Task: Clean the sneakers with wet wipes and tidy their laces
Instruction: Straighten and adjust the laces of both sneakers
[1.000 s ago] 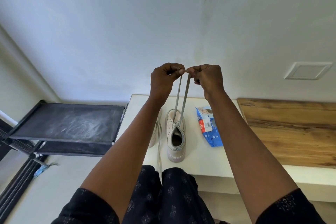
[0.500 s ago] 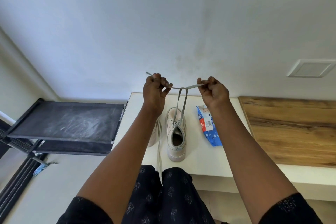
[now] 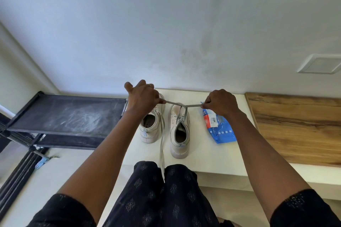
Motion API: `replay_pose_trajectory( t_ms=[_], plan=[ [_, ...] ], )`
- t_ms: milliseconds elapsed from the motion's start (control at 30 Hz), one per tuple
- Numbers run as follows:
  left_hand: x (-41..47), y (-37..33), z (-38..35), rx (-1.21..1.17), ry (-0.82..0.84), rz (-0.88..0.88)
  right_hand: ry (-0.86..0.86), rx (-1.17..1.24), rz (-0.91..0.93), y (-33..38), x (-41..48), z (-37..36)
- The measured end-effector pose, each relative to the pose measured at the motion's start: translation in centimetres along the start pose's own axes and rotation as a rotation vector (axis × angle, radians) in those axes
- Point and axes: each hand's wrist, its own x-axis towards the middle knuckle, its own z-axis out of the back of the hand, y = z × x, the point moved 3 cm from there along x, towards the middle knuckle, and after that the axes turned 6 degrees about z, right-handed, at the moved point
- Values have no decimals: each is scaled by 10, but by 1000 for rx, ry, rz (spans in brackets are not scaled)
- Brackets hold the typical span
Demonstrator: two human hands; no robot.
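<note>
Two white sneakers stand side by side on the white bench, heels toward me. Over the right sneaker a grey lace is crossed and stretched sideways. My left hand pinches one lace end above the left sneaker. My right hand pinches the other end, just over the top of a blue wet-wipes pack. A loose lace from the left sneaker trails over the bench edge onto my lap.
A dark dusty shoe rack stands left of the bench. A wooden panel covers the bench top at the right. A plain wall with a white vent cover rises behind. My dark patterned trousers fill the lower middle.
My hands have dropped from high above the right sneaker and moved apart, drawing the crossed lace down tight against it. The camera tilted down, showing the left sneaker.
</note>
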Motion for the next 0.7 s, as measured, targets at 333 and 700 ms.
replay_pose_trajectory(
  t_ms=[333, 700],
  plan=[
    [-11, 29, -31, 70, 282, 261, 2, -86, -147, -26, -7, -24],
    [-34, 51, -64, 78, 583, 453, 42, -25, -254, -55, -10, -53]
  ],
)
